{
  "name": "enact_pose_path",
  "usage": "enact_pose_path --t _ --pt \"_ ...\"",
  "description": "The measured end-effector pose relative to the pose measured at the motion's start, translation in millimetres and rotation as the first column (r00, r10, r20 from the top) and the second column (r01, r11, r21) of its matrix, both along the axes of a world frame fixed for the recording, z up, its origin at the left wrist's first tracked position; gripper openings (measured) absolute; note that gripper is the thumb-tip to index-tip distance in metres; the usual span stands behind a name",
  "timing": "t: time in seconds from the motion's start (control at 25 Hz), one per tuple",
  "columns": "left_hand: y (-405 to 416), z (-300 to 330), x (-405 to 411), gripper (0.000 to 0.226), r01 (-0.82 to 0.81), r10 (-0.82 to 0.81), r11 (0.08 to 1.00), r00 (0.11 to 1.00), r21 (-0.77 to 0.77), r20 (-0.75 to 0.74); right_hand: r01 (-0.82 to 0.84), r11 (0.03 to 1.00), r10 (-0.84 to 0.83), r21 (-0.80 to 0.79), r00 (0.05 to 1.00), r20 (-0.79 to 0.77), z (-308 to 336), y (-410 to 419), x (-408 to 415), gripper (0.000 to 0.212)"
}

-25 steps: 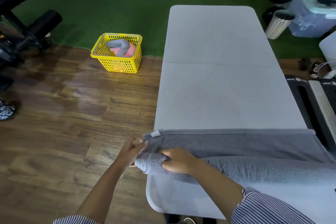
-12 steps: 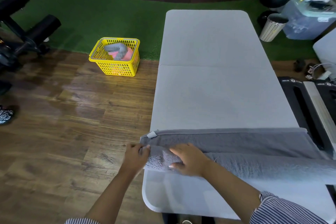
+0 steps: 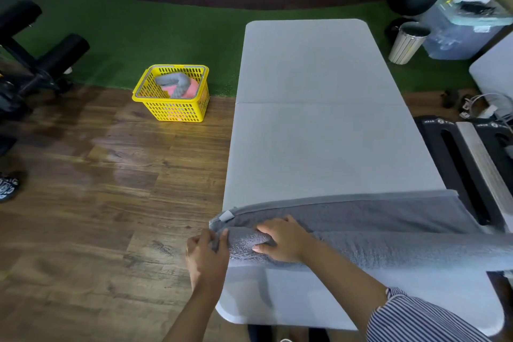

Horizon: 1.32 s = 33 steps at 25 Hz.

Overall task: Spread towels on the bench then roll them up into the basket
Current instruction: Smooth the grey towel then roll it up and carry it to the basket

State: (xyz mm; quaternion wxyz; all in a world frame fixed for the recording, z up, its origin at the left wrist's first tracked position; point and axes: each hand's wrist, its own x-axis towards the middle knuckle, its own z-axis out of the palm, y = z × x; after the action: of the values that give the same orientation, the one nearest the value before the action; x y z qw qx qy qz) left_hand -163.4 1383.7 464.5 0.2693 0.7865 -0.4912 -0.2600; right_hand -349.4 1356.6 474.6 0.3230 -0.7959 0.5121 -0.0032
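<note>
A grey towel (image 3: 388, 216) lies across the near end of the grey bench (image 3: 319, 125), its near part rolled into a long tube that runs to the right edge of the view. My left hand (image 3: 206, 254) grips the tube's left end at the bench's left edge. My right hand (image 3: 283, 239) lies over the roll just right of it, fingers curled round the tube. A yellow basket (image 3: 173, 112) stands on the floor left of the bench and holds a grey and a pink rolled towel.
Wooden floor (image 3: 97, 203) spreads to the left, green turf (image 3: 152, 36) beyond it. Black padded gym equipment (image 3: 36, 58) stands at far left. A slatted bin (image 3: 408, 41) and a plastic box sit at far right. A black stepper (image 3: 472, 164) lies right of the bench.
The left end of the roll has moved a little forward over the flat part of the towel. Both hands stay on that end. The camera has tilted up.
</note>
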Motion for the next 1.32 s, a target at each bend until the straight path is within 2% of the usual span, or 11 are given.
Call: enact_pose_path --t 0.08,0.28,0.36,0.52,0.68,0.8,0.96,1.08,1.16,1.24,1.32 --pt "-3 5 0 0.026 -0.037 0.037 0.999 0.999 -0.006 -0.014 -0.011 0.999 0.01 -0.044 1.0 -0.02 0 4 0 0.032" --pt "-9 25 11 0.027 -0.174 0.178 0.983 0.981 0.052 -0.074 -0.05 0.976 0.038 -0.212 0.997 -0.062 -2 12 -2 0.072" --pt "-6 23 13 0.026 -0.197 0.203 0.978 0.976 0.07 -0.085 -0.101 0.97 0.075 -0.22 0.99 -0.121 -6 14 -3 0.083" --pt "3 13 8 0.025 -0.25 0.273 0.948 0.957 0.195 -0.101 -0.121 0.977 0.085 -0.173 0.975 -0.204 -16 21 -4 0.08" --pt "4 8 22 0.037 -0.152 0.172 0.945 0.984 0.291 -0.042 -0.133 0.98 0.095 -0.15 0.967 -0.235 -17 25 -2 0.077" --pt "4 10 30 0.043 -0.168 0.198 0.945 0.977 0.279 -0.08 -0.14 0.979 0.106 -0.147 0.971 -0.214 -14 24 -2 0.075" --pt "2 9 31 0.035 -0.24 0.274 0.935 0.956 0.262 -0.103 -0.124 0.989 0.112 -0.085 0.985 -0.133 -9 22 -4 0.076" --pt "2 10 21 0.019 -0.154 0.158 0.978 0.987 0.143 -0.013 -0.095 0.992 0.088 -0.08 0.992 -0.085 -5 26 -19 0.086" --pt "11 11 5 0.018 0.029 -0.029 0.999 0.999 -0.022 0.037 -0.015 0.992 0.003 -0.129 0.996 -0.093 -1 32 -39 0.089" --pt "27 2 -6 0.041 0.275 -0.266 0.96 0.955 -0.052 0.134 0.09 0.979 -0.105 -0.184 0.991 -0.078 -1 41 -59 0.087" --pt "40 -9 -7 0.071 0.431 -0.443 0.896 0.851 0.107 0.281 0.12 0.974 -0.133 -0.193 0.99 -0.054 -2 55 -77 0.084"
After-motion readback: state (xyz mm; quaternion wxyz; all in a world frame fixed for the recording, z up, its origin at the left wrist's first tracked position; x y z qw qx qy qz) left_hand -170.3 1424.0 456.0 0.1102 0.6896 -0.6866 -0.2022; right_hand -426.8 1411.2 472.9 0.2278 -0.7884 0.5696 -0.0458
